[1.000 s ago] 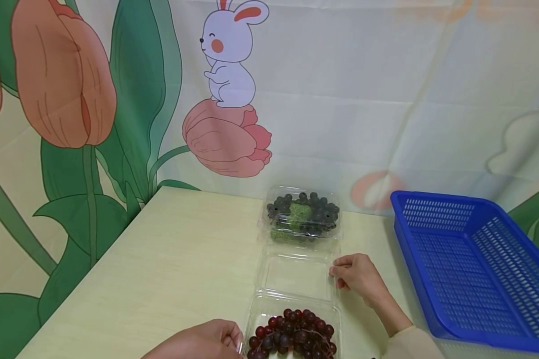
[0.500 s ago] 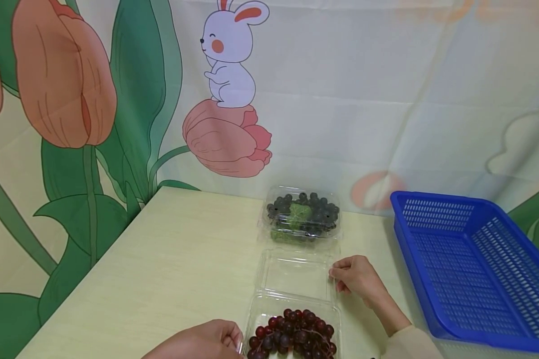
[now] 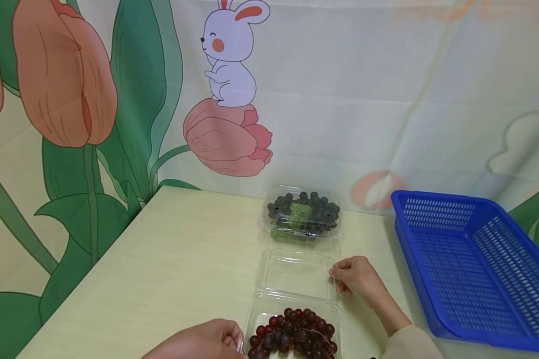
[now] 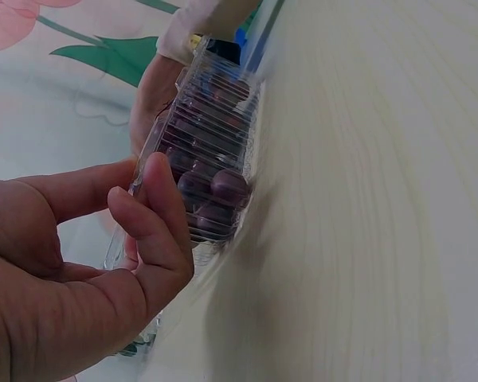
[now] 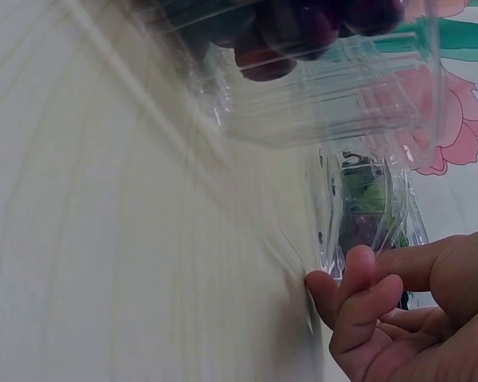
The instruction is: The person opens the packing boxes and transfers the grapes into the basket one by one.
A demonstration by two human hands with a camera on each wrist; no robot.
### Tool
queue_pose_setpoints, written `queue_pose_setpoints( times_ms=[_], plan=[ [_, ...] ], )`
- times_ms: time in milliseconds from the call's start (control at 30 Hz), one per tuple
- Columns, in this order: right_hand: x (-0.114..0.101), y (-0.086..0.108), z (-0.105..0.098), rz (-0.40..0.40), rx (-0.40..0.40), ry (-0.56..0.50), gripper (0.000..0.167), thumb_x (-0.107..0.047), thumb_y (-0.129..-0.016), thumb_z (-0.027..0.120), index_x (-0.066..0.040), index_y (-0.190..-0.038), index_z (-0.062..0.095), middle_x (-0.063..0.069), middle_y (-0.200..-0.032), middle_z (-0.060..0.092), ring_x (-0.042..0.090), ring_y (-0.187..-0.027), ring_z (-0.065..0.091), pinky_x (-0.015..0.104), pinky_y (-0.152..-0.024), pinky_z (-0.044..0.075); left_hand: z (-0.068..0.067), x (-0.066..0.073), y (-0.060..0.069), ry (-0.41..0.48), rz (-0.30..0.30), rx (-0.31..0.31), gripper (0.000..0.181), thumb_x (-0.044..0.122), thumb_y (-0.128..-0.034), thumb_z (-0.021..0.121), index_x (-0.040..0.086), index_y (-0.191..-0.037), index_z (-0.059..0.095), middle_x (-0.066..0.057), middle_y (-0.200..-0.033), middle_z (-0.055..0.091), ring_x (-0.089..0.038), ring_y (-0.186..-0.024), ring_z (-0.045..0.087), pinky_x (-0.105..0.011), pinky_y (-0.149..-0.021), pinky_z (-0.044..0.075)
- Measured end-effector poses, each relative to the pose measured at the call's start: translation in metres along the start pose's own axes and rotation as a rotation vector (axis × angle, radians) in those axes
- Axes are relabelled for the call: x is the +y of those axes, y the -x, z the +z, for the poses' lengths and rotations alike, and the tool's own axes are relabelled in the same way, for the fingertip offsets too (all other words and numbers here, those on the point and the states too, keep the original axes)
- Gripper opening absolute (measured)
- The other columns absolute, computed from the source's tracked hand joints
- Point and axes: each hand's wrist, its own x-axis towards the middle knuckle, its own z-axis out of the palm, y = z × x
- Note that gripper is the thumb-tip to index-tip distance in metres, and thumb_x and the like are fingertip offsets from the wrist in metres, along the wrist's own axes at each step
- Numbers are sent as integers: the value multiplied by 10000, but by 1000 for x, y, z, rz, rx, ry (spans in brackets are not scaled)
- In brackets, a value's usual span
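Observation:
A clear plastic clamshell box [image 3: 259, 319] lies unfolded on the table, its base holding a bunch of dark red grapes [image 3: 292, 331]. Its clear lid [image 3: 296, 274] is folded back flat, away from the person. At the base's left side, my left hand [image 3: 206, 341] pinches the rim between thumb and fingers; the left wrist view shows this hand [image 4: 103, 263] against the ribbed wall. My right hand [image 3: 357, 276] pinches the lid's right edge. In the right wrist view, the fingers of that hand [image 5: 398, 310] are curled at the lid's edge.
Behind the lid stands a closed clear box of black grapes [image 3: 303, 214] with a green leaf. A blue plastic basket [image 3: 467, 269] is at the right. The pale table [image 3: 184, 249] meets a printed cloth backdrop [image 3: 323, 99] at the back.
The lid lies slightly lower than a second ago, and my right hand has shifted down a little with it. My left hand has stayed in place.

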Motion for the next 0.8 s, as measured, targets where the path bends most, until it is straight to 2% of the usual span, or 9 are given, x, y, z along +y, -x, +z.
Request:
queue_pose_setpoints(
  times_ms=[200, 367, 667, 800],
  plan=[
    [2, 0, 0, -4, -2, 4, 162, -15, -986, 642, 116, -1010, 734, 88, -646, 630, 138, -507, 548, 256, -469, 405, 1, 2, 2, -15, -30, 20, 117, 27, -928, 676, 44, -919, 560, 8, -702, 485, -80, -603, 400, -195, -568, 337],
    [1, -1, -1, -8, -1, 19, 155, -18, -983, 639, 94, -978, 747, 72, -595, 602, 134, -500, 530, 261, -471, 406, 2, 4, 3, -21, -47, 38, 134, 43, -925, 696, 46, -909, 563, 5, -699, 492, -84, -601, 403, -202, -566, 342],
    [2, -2, -2, -17, -23, 32, 228, -39, -991, 625, 48, -802, 718, 51, -527, 524, 128, -470, 446, 273, -470, 379, 3, 2, 2, -41, -36, 58, 135, 57, -912, 713, 43, -907, 579, 7, -697, 496, -87, -601, 415, -210, -568, 349],
    [2, -1, -2, -24, -35, 21, 234, -42, -991, 628, 52, -793, 708, 50, -528, 519, 135, -476, 455, 277, -469, 385, 4, 2, 3, -38, -47, 62, 131, 49, -917, 710, 38, -913, 579, 0, -707, 502, -91, -610, 422, -210, -575, 361]
  ],
)
